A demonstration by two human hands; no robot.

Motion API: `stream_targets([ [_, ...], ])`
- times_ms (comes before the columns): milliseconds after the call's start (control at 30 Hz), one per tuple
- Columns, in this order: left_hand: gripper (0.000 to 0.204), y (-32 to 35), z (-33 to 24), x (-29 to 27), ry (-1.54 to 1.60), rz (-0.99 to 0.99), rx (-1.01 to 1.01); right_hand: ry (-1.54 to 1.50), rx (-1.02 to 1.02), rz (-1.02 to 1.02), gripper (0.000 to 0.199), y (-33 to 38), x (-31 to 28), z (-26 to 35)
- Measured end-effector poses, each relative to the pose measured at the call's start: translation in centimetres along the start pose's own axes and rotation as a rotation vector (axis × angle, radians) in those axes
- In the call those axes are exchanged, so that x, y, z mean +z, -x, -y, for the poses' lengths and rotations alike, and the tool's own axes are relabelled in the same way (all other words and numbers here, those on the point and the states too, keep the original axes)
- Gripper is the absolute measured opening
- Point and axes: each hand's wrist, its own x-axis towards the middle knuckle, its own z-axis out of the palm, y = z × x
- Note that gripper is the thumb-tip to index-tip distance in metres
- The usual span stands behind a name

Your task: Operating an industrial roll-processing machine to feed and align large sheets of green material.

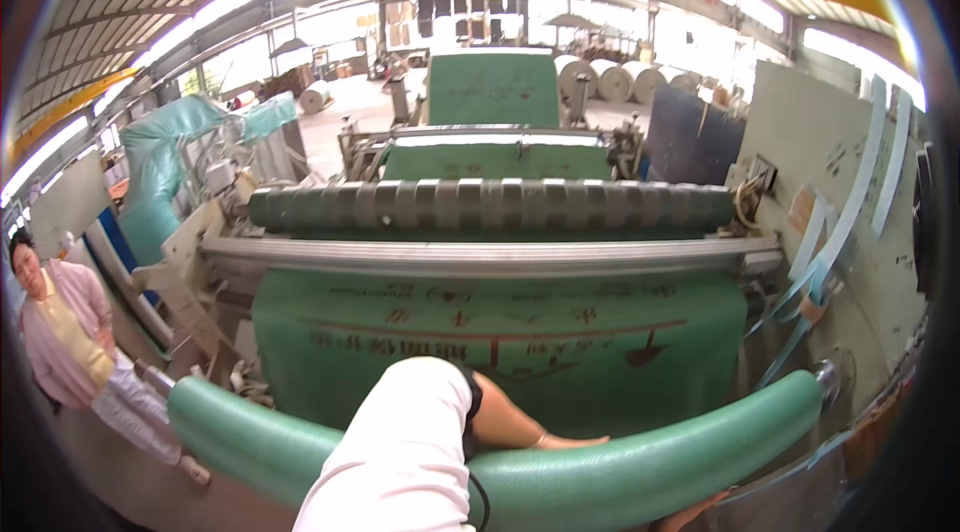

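A long roll (pixel 700 447) of green sheeting spans the foreground. My left arm, in a white sleeve with a black band, reaches over it. Flat on top of the roll, with fingers stretched out, lies my left hand (pixel 575 442). Below the roll's near side, at the lower edge, my right hand (pixel 692 512) shows only in part; its visible fingers extend rightward beside the roll, and the rest is hidden. Behind the roll hangs a wide green printed sheet (pixel 560 372) with red and dark markings, coming down from beneath a metal crossbar (pixel 480 254).
A dark roller with lighter bands (pixel 490 204) lies behind the crossbar. At right stands a pale machine panel (pixel 810 162) with blue strips (pixel 850 202) hanging. A person (pixel 70 332) stands at left, near the roll's end. Large white rolls (pixel 612 82) stand farther back.
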Motion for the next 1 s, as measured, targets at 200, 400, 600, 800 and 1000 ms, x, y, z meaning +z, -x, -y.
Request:
stream_targets([
  [200,0.086,5.8,0.8,-1.2,0.082,0.042,-0.044,-0.19,0.168,0.153,0.072,-1.0,3.9,1.5],
  [400,0.117,17.9,4.0,3.6,-0.97,-0.377,0.024,-0.401,0.352,0.176,0.072,-4.9,4.5,-1.7],
  [600,0.09,19.3,5.1,-0.3,-1.178,-0.499,-0.19,-0.561,0.289,0.044,0.071,-14.2,0.2,-0.2],
  [800,0.094,20.8,7.4,7.8,-0.985,-0.948,0.239,-0.197,-0.584,0.803,0.074,-6.5,-2.9,21.7],
  [1000,0.101,12.9,17.9,17.9,-1.689,-1.74,0.253,0.04,-0.966,0.404,0.064,-15.8,-3.9,9.8],
])
